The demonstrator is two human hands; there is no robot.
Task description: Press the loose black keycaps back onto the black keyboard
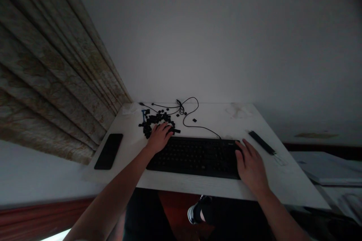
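From my post behind the head camera I look down at a white bench [226, 126] in dim light. The black keyboard [192, 156] lies flat along its near side, long edge roughly parallel to the front, and I cannot make out its separate keys well.

My left hand [158, 138] reaches over the keyboard's far left corner, palm down, with its fingertips at the near side of a loose heap of small black keycaps [165, 118]. Its fingers are slightly apart and a little bent; I cannot tell whether a piece is pinched under them. My right hand [251, 165] is wide, thumb apart from the fingers, set against the keyboard's right end with the fingertips at the far right corner.

One lone keycap [194, 120] lies apart from the heap, to its right. A black cable [181, 107] runs from the keyboard's far edge in a wide curve to a bundled loop behind the heap. At the heap's left side I see a small blue piece [143, 116], too small to name. A dark phone [109, 151] lies flat near the bench's left edge, and a slim black object [262, 142] lies slantwise beyond my right hand. A patterned curtain [56, 52] hangs at the left.
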